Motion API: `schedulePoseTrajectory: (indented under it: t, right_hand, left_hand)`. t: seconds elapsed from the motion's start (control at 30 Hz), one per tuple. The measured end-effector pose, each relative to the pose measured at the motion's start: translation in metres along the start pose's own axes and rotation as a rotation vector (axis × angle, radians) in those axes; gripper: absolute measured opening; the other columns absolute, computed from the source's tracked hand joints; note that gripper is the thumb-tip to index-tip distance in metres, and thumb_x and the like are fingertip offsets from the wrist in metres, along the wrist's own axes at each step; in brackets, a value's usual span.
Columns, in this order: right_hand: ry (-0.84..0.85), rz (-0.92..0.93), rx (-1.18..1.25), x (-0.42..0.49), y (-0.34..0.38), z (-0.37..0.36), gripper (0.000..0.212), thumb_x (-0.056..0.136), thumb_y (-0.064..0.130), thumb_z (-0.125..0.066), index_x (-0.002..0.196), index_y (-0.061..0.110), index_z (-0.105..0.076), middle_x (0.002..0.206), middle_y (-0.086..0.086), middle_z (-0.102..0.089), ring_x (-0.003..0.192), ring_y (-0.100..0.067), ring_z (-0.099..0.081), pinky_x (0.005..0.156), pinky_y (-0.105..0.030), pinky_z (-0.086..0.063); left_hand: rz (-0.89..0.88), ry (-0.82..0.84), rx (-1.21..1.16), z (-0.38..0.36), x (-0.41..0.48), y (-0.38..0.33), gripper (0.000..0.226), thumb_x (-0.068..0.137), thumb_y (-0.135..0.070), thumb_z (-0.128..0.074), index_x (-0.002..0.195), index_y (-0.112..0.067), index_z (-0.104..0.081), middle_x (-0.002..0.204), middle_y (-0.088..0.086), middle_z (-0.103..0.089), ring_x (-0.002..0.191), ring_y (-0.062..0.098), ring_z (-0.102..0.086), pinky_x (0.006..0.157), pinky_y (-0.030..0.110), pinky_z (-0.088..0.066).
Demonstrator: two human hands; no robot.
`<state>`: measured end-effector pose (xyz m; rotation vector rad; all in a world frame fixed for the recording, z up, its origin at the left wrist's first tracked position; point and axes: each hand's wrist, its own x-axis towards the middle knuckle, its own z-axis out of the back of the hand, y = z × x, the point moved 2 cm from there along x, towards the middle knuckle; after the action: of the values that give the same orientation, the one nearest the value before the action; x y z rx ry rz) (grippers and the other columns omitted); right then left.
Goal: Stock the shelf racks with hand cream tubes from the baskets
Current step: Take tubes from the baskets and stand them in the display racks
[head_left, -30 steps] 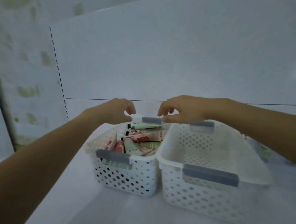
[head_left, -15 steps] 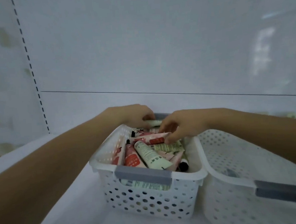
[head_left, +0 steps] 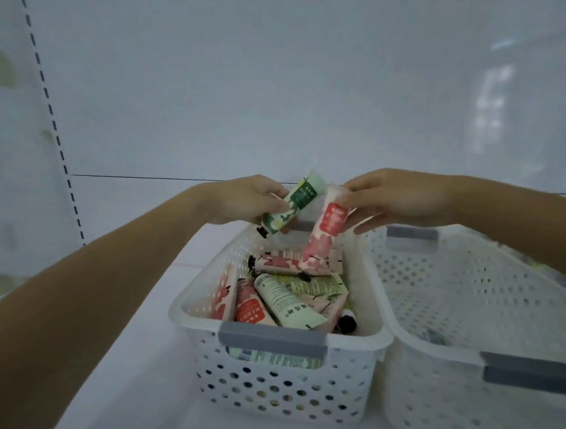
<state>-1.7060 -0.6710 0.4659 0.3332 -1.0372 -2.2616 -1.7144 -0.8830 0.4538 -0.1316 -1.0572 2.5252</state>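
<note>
A white perforated basket [head_left: 285,385] with grey handles stands on the white shelf and holds several hand cream tubes [head_left: 282,302], pink and pale green, lying in a heap. Above its far end my left hand [head_left: 241,200] grips a green tube [head_left: 294,207], cap pointing down-left. Beside it my right hand [head_left: 396,197] pinches a pink and red tube [head_left: 325,231] by its top end, so the tube hangs down toward the heap. The two held tubes almost touch.
A second, larger white basket [head_left: 478,288] sits directly to the right, touching the first; little shows inside it. The white shelf floor [head_left: 125,373] spreads left and front. The white back panel [head_left: 300,80] rises behind, with a slotted upright [head_left: 54,128] at left.
Both hands were down in the basket among the tubes; now each has lifted a tube above the far rim. The view has come closer to the baskets.
</note>
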Motion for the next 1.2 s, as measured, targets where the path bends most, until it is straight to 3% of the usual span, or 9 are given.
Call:
schedulePoseTrajectory:
  t: [0.2, 0.43, 0.53, 0.67, 0.83, 0.93, 1.03, 1.1, 1.2]
  right_hand:
    - [-0.215, 0.039, 0.336, -0.034, -0.011, 0.041, 0.017, 0.09, 0.026, -0.053, 0.086, 0.014, -0.065, 0.078, 0.001, -0.071, 0.072, -0.01, -0.068, 0.069, -0.025, -0.058]
    - [-0.475, 0.114, 0.367, -0.094, -0.041, 0.087, 0.018, 0.092, 0.027, -0.053, 0.085, 0.012, -0.061, 0.065, 0.007, -0.069, 0.061, -0.007, -0.066, 0.057, -0.019, -0.054]
    - [-0.57, 0.105, 0.292, -0.127, -0.059, 0.111, 0.018, 0.093, 0.025, -0.053, 0.083, 0.013, -0.06, 0.067, 0.004, -0.066, 0.059, -0.005, -0.065, 0.055, -0.018, -0.052]
    - [-0.627, 0.06, 0.168, -0.168, -0.089, 0.14, 0.014, 0.093, 0.021, -0.054, 0.082, 0.014, -0.058, 0.077, -0.002, -0.063, 0.061, -0.007, -0.064, 0.057, -0.017, -0.053]
    - [-0.714, 0.009, -0.082, -0.206, -0.119, 0.174, 0.011, 0.093, 0.018, -0.054, 0.098, 0.01, -0.049, 0.081, -0.003, -0.061, 0.069, -0.014, -0.061, 0.067, -0.026, -0.053]
    - [-0.66, -0.017, -0.267, -0.215, -0.136, 0.185, 0.009, 0.092, 0.019, -0.055, 0.096, 0.012, -0.05, 0.083, -0.001, -0.057, 0.07, -0.014, -0.06, 0.071, -0.031, -0.053]
    - [-0.604, -0.04, -0.392, -0.215, -0.15, 0.191, 0.005, 0.091, 0.016, -0.056, 0.093, 0.014, -0.052, 0.091, -0.006, -0.058, 0.072, -0.018, -0.056, 0.077, -0.04, -0.05]
    - [-0.59, -0.036, -0.466, -0.212, -0.156, 0.192, 0.005, 0.09, 0.016, -0.057, 0.093, 0.015, -0.053, 0.097, -0.008, -0.056, 0.081, -0.02, -0.052, 0.074, -0.035, -0.045]
    - [-0.53, -0.096, -0.509, -0.205, -0.165, 0.195, 0.006, 0.089, 0.017, -0.059, 0.093, 0.015, -0.055, 0.101, -0.005, -0.053, 0.09, -0.018, -0.049, 0.075, -0.028, -0.036]
  left_hand:
    - [-0.06, 0.003, -0.26, -0.014, -0.002, -0.043, 0.015, 0.096, -0.012, -0.046, 0.107, -0.01, -0.055, 0.101, 0.002, -0.069, 0.085, 0.013, -0.07, 0.072, 0.023, -0.057]
    - [-0.127, -0.109, -0.275, -0.063, 0.02, -0.12, 0.023, 0.081, -0.011, -0.067, 0.097, -0.011, -0.05, 0.092, 0.01, -0.069, 0.081, 0.023, -0.07, 0.067, 0.027, -0.058]
    - [-0.141, -0.121, -0.294, -0.091, 0.035, -0.154, 0.022, 0.082, -0.013, -0.067, 0.095, -0.01, -0.05, 0.09, 0.008, -0.068, 0.074, 0.018, -0.07, 0.063, 0.025, -0.057]
    - [-0.113, -0.062, -0.304, -0.135, 0.056, -0.195, 0.004, 0.093, -0.01, -0.052, 0.095, -0.007, -0.054, 0.098, 0.012, -0.065, 0.081, 0.019, -0.07, 0.066, 0.026, -0.059]
    - [-0.009, -0.091, -0.278, -0.191, 0.076, -0.232, 0.011, 0.096, -0.007, -0.044, 0.09, -0.006, -0.054, 0.09, 0.011, -0.06, 0.082, 0.02, -0.063, 0.064, 0.024, -0.057]
    - [0.055, -0.131, -0.321, -0.22, 0.085, -0.245, 0.013, 0.095, -0.006, -0.045, 0.103, 0.002, -0.052, 0.088, 0.014, -0.055, 0.068, 0.02, -0.059, 0.066, 0.031, -0.058]
    - [0.097, -0.194, -0.392, -0.243, 0.091, -0.252, 0.016, 0.094, -0.007, -0.048, 0.106, 0.001, -0.052, 0.084, 0.011, -0.055, 0.071, 0.02, -0.059, 0.077, 0.038, -0.058]
    - [0.134, -0.268, -0.391, -0.257, 0.094, -0.254, 0.012, 0.093, -0.009, -0.049, 0.101, -0.002, -0.055, 0.086, 0.011, -0.059, 0.075, 0.021, -0.06, 0.081, 0.039, -0.057]
    - [0.171, -0.366, -0.415, -0.279, 0.099, -0.247, 0.009, 0.093, -0.008, -0.048, 0.092, -0.003, -0.055, 0.089, 0.012, -0.061, 0.074, 0.02, -0.061, 0.066, 0.028, -0.057]
